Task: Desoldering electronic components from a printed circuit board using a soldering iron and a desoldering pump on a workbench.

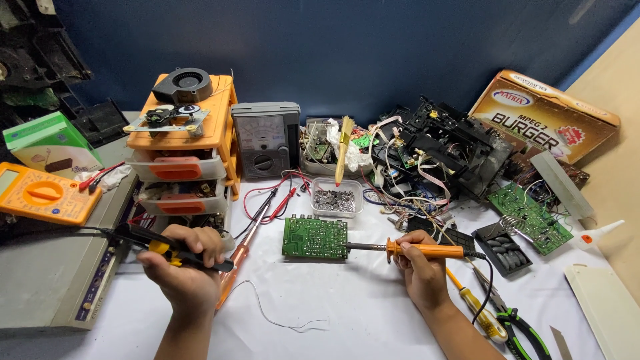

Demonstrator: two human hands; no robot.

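My right hand (421, 270) grips an orange-handled soldering iron (427, 251), held level, its metal tip touching the right edge of a green circuit board (313, 237) lying on the white table. My left hand (183, 263) is closed around a black and yellow tool (167, 248) with a dark cable running off to the left. A thin strand of solder wire (280, 319) curls on the table between my hands.
Behind the board sit a clear tub of metal parts (337, 198), an analogue meter (267, 139) with red and black probes, orange drawers (183, 153), a yellow multimeter (41, 193), a heap of black electronics (447, 150), another green board (530, 217), a cardboard box, and pliers (517, 327) near the front right.
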